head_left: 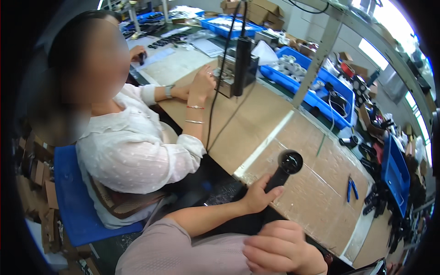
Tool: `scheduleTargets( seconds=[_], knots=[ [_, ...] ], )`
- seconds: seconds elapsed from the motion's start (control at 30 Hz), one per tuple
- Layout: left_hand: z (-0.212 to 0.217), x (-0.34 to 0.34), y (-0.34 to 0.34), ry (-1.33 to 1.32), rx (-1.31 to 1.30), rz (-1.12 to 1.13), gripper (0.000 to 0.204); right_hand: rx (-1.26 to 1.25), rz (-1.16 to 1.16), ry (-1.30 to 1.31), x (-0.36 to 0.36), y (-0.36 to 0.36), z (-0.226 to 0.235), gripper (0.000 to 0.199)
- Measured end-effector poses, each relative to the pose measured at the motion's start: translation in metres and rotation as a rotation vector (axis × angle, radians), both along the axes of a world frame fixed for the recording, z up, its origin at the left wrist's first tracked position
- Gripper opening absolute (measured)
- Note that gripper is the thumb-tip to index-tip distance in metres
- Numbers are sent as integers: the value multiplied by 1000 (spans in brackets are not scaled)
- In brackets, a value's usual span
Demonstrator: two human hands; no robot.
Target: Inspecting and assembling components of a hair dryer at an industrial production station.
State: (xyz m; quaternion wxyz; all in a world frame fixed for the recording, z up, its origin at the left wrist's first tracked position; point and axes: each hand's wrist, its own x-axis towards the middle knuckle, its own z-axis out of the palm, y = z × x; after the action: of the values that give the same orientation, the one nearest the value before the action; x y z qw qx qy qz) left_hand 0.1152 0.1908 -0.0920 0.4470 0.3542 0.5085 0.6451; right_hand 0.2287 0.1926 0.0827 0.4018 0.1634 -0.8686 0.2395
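In my left hand (260, 196) is a black handheld device (285, 169), with a straight handle and a round, open-looking glossy head tilted up toward the right. My fingers and thumb close round the lower end of its handle, just above the near edge of the cardboard-covered bench (307, 201). Lower down, close to my body, my right hand (277, 247) is curled with its fingers bent in. The inside of that palm is hidden, so anything in it does not show. The two hands are apart. Blue-handled pliers (352, 189) lie on the bench further right.
A co-worker in a white blouse (133, 142) sits close on my left, hands at a metal box-like fixture (227, 78). Black cables hang with a dark cylindrical tool (241, 64). Blue trays (337, 117) of parts line the far side, beside a metal post (318, 64).
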Motion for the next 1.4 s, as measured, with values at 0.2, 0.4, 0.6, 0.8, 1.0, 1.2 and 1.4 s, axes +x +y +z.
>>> scheduleTargets(
  seconds=[0.2, 0.4, 0.6, 0.8, 1.0, 1.2, 1.4],
  knots=[
    [1, 2, 2, 91, 9, 3, 28, 4, -39, -100, -9, -10, -23, 15],
    [-2, -6, -1, 49, -101, -12, 39, -145, -273, 191, 18, 8, 26, 16],
    [-8, -2, 6, 73, 5, -41, 39, -413, -686, 332, 18, 67, 13, 41],
    [-6, -1, 2, 51, -4, -28, 38, -721, -760, 160, 18, 105, -12, 26],
    [-13, 4, 5, 63, 22, 4, 38, -783, -695, 180, 20, 114, -25, 20],
    [-1, 1, 2, 105, 74, -8, 29, -829, -778, 133, 9, 107, -23, 14],
    [7, 0, -15, -355, 166, -12, 24, -556, -482, -78, 0, 51, -35, 20]
  ],
)
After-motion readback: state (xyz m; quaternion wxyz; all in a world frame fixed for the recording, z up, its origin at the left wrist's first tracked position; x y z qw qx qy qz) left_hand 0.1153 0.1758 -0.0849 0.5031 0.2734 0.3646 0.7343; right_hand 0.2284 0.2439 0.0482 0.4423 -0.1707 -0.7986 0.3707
